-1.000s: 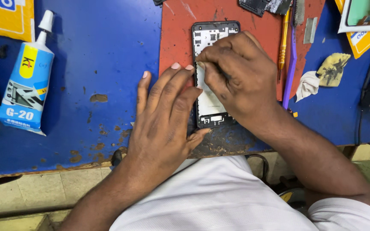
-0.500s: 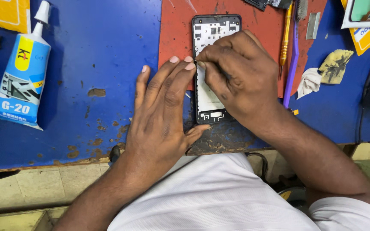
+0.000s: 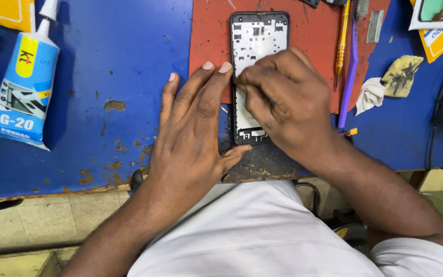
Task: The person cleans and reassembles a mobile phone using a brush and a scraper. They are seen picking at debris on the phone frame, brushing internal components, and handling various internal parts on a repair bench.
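Observation:
An opened phone frame (image 3: 259, 36), black-edged with a pale inner plate, lies lengthwise on a red mat (image 3: 311, 41) on the blue workbench (image 3: 103, 77). My left hand (image 3: 193, 133) rests flat beside the frame's left edge, fingers apart, thumb touching its lower corner. My right hand (image 3: 283, 102) covers the frame's middle, fingers curled and fingertips pressed at its left inner edge; whether something small is pinched there is hidden.
A blue and white glue tube (image 3: 24, 84) lies at the left. A yellow screwdriver (image 3: 340, 43) and a purple pry tool (image 3: 349, 77) lie right of the frame, with crumpled cloth bits (image 3: 385, 84) and a yellow card (image 3: 442, 25) beyond. The bench's worn front edge (image 3: 78, 187) is near my body.
The view shifted slightly; both hands stay on the phone frame, the right fingertips working in nearly the same spot.

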